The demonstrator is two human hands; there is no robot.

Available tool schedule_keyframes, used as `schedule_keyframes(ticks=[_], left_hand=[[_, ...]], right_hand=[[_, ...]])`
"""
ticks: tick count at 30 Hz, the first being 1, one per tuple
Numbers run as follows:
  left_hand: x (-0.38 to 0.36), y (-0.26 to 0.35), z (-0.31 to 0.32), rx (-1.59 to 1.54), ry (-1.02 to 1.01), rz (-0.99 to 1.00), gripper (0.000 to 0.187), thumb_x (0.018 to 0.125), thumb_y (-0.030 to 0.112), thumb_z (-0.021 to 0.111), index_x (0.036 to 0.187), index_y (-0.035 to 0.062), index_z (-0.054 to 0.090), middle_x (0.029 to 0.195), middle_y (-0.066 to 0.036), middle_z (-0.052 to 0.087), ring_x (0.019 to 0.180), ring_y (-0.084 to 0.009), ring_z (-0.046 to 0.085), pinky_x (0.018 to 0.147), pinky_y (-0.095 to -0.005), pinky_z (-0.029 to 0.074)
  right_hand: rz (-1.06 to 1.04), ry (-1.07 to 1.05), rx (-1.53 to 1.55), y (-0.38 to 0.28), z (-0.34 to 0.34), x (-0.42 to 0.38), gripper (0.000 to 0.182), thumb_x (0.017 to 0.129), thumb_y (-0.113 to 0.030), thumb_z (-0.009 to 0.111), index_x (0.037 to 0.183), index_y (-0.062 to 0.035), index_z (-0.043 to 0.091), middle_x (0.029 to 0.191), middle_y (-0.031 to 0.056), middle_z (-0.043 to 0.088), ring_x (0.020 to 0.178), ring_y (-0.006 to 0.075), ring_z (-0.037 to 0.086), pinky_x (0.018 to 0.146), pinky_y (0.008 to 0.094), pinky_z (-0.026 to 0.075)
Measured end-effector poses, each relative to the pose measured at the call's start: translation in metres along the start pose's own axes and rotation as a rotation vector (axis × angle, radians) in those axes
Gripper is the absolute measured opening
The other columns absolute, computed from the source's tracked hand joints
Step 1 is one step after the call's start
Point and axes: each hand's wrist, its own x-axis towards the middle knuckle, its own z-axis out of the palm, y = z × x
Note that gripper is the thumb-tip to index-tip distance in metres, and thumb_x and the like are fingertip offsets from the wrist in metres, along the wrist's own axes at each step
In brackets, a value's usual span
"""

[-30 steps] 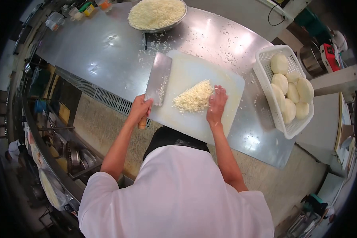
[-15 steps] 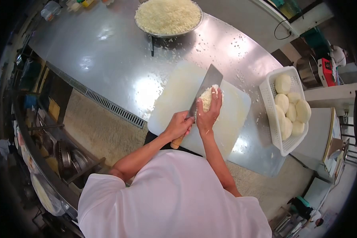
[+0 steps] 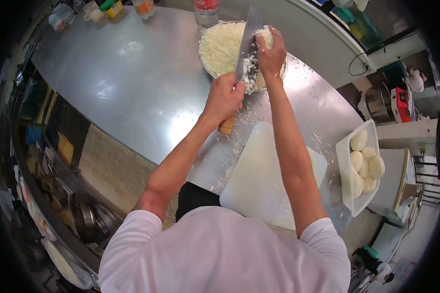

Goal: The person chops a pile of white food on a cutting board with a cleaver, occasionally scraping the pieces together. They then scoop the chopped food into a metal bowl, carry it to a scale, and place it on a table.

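My left hand (image 3: 223,99) is closed around a wide-bladed cleaver (image 3: 249,31), near where its wooden handle meets the blade. My right hand (image 3: 273,54) is cupped beside the blade, fingers curled on finely chopped white food (image 3: 265,36). Both hands are above a large round bowl (image 3: 284,69) heaped with the same chopped food (image 3: 221,48). Loose white bits cling to the blade between my hands. Closer to my body, a white cutting board (image 3: 261,180) lies on the metal table, partly covered by my right forearm.
A white plastic basket (image 3: 345,183) of round pale pieces (image 3: 363,161) stands at the right edge of the metal table (image 3: 117,73). Behind the bowl is a bottle with a red label (image 3: 207,12). Small containers (image 3: 111,8) line the far left edge. White crumbs dot the table.
Both hands have moved forward from the cutting board to above the bowl, carrying the cleaver and chopped food. The view has shifted, showing more of the bottles at the back.
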Motion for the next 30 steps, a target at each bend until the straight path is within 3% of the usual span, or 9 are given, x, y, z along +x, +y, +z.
schedule_keyframes(ticks=[4,6,12,14,15,18,20,23,30], left_hand=[[-0.022,0.003,-0.021,-0.043,0.019,-0.082,0.02,0.089,0.013,0.052,0.076,-0.003,0.052,0.055,-0.006,0.055,0.045,-0.0141,0.056,0.042,-0.0313,0.044],[-0.045,0.007,-0.031,-0.053,0.004,-0.225,0.018,0.09,0.013,0.051,0.081,-0.0028,0.054,0.055,-0.004,0.054,0.045,-0.0107,0.053,0.042,-0.0283,0.043],[-0.114,-0.031,-0.032,-0.147,-0.292,-0.434,0.015,0.089,0.012,0.057,0.085,-0.0024,0.056,0.058,-0.003,0.054,0.045,-0.0078,0.051,0.042,-0.026,0.041],[-0.126,-0.047,-0.02,-0.111,-0.402,-0.479,0.017,0.088,0.013,0.059,0.084,-0.0025,0.055,0.058,-0.004,0.054,0.046,-0.0082,0.049,0.043,-0.0273,0.04],[-0.126,-0.052,-0.011,-0.004,-0.495,-0.297,0.018,0.088,0.013,0.059,0.082,-0.0035,0.055,0.058,-0.005,0.054,0.048,-0.0096,0.05,0.045,-0.0289,0.041],[-0.127,-0.062,0.017,0.271,-0.686,-0.097,0.019,0.083,0.012,0.061,0.076,-0.0043,0.056,0.058,-0.012,0.056,0.054,-0.0199,0.057,0.05,-0.0368,0.043],[-0.129,-0.08,0.04,0.524,-0.818,0.295,0.013,0.081,0.009,0.059,0.076,-0.0031,0.057,0.064,-0.017,0.059,0.059,-0.0309,0.061,0.053,-0.0419,0.046],[-0.136,-0.083,0.07,0.596,-0.871,0.392,0.007,0.08,0.004,0.056,0.08,-0.0028,0.057,0.07,-0.019,0.061,0.065,-0.0394,0.06,0.057,-0.0463,0.048],[-0.155,-0.105,0.101,0.602,-0.879,0.546,0.016,0.081,0.001,0.054,0.095,-0.0071,0.056,0.08,-0.022,0.061,0.073,-0.0385,0.061,0.063,-0.0459,0.049]], right_hand=[[0.054,-0.092,0.008,0.026,0.015,0.022,0.04,0.086,-0.027,0.062,0.114,0.0007,0.062,0.116,0.0199,0.061,0.112,0.0347,0.056,0.097,0.0385,0.042],[0.281,-0.233,0.139,0.031,0.009,0.033,0.041,0.089,-0.034,0.059,0.115,-0.0026,0.064,0.115,0.0181,0.063,0.11,0.0323,0.058,0.096,0.0368,0.043],[0.209,-0.307,0.187,0.025,-0.054,0.062,0.045,0.099,-0.039,0.041,0.118,-0.0045,0.063,0.116,0.0135,0.065,0.107,0.0226,0.059,0.093,0.0316,0.043],[0.219,-0.342,0.184,0.007,-0.08,0.059,0.047,0.101,-0.036,0.038,0.123,0.0002,0.059,0.126,0.0137,0.06,0.123,0.0256,0.05,0.108,0.0347,0.032],[0.117,-0.278,0.17,0.008,-0.086,0.057,0.041,0.1,-0.033,0.041,0.118,-0.0033,0.063,0.116,0.0145,0.065,0.109,0.0243,0.059,0.096,0.0328,0.042],[0.104,-0.272,0.153,0.007,-0.109,0.048,0.038,0.1,-0.029,0.042,0.116,-0.0017,0.063,0.117,0.0156,0.064,0.113,0.0262,0.058,0.098,0.0336,0.042],[0.13,-0.278,0.127,0.001,-0.123,0.04,0.038,0.1,-0.029,0.043,0.115,-0.0011,0.064,0.117,0.0157,0.064,0.114,0.0268,0.057,0.098,0.0337,0.041],[0.155,-0.279,0.088,0.002,-0.142,0.027,0.036,0.1,-0.027,0.044,0.114,-0.0004,0.064,0.117,0.0156,0.064,0.115,0.0276,0.057,0.099,0.0339,0.042],[0.372,-0.295,0.122,0.035,-0.146,-0.024,0.034,0.098,-0.027,0.049,0.116,-0.0009,0.063,0.115,0.0146,0.065,0.112,0.0227,0.058,0.096,0.0326,0.043]])
